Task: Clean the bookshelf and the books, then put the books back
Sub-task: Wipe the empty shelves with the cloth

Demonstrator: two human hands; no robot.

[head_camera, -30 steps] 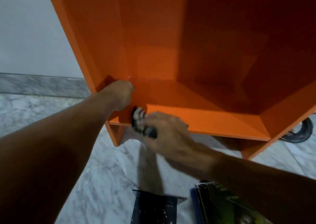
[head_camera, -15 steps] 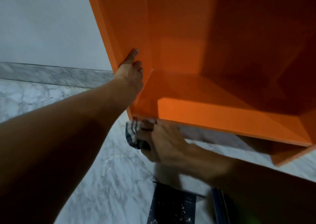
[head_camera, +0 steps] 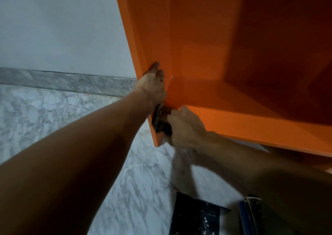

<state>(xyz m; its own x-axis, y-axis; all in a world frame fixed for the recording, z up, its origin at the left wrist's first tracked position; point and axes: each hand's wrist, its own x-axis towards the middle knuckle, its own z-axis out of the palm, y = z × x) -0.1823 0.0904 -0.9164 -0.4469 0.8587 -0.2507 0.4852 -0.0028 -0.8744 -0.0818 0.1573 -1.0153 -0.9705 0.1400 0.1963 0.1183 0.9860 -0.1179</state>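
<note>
Head view: shelf-wiping step. Right hand (head_camera: 186, 127) clutches crumpled dark cloth (head_camera: 160, 125) at front corner of orange wooden bookshelf (head_camera: 233, 121); left hand (head_camera: 152, 86), fingers straight, braces its side. Next, probably: steady sweep along board.

**Tally at the shelf**

One orange bookshelf (head_camera: 233, 55) is in view, showing one open compartment with one board at its base. There are two hands, one left hand (head_camera: 154, 85) and one right hand (head_camera: 186, 127), and two bare forearms, one behind each. There is one dark cloth (head_camera: 160, 124). Two books show at the bottom edge: one dark book (head_camera: 195, 216) flecked with white and one blue-edged book (head_camera: 244, 215), both cut off by the frame. Around them are one marble floor (head_camera: 53, 120), one pale wall (head_camera: 59, 24) and one grey skirting strip (head_camera: 62, 80).
</note>
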